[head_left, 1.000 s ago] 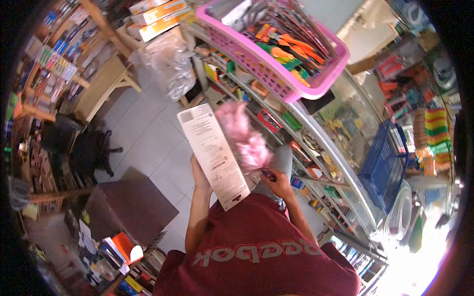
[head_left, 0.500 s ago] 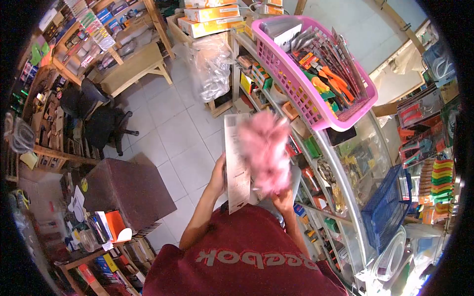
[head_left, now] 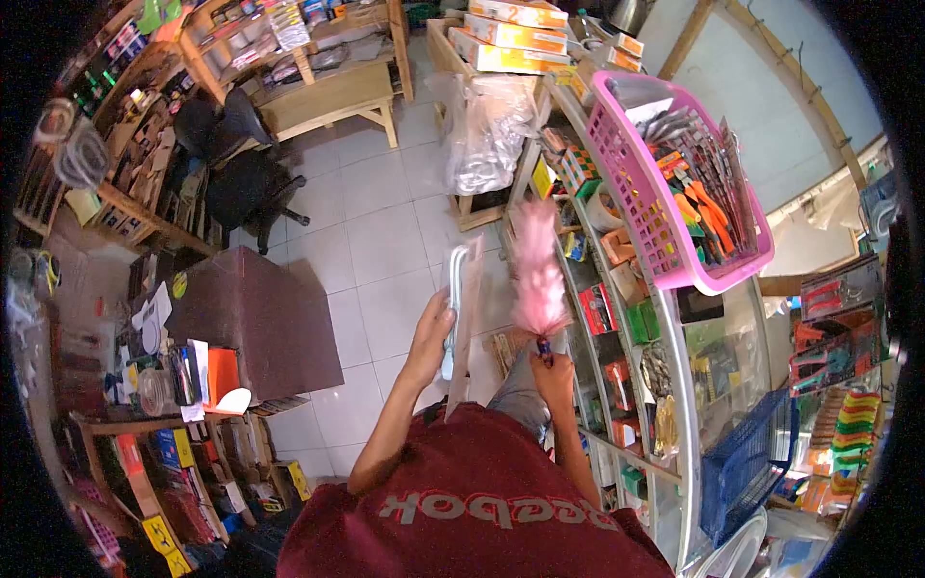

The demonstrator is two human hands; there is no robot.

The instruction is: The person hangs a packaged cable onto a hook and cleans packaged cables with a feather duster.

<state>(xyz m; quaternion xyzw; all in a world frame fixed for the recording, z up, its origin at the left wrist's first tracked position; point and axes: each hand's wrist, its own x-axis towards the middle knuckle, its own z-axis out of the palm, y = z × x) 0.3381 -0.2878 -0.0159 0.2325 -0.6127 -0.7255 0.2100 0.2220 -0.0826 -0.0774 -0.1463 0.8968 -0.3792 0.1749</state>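
Observation:
My left hand (head_left: pixel 433 337) grips a flat package (head_left: pixel 466 337), seen nearly edge-on, with a pale blue-white item (head_left: pixel 453 306) on its left face. The package stands upright in front of my shirt. To its right, my right hand (head_left: pixel 553 378) is closed around the dark handle of a pink fluffy duster (head_left: pixel 539 275). The duster's head points away from me and is blurred by motion. A gap separates the duster from the package.
A pink basket (head_left: pixel 641 207) of tools sits on the glass counter (head_left: pixel 679 414) at the right, with a blue basket (head_left: pixel 742 472) nearer me. At the left stand a brown box-like table (head_left: pixel 255 323), a black chair (head_left: pixel 252 193) and a wooden bench (head_left: pixel 328 101).
The package has turned from its printed back to nearly edge-on, showing the pale item. The duster has moved from beside the package to apart from it. The camera view has swung right.

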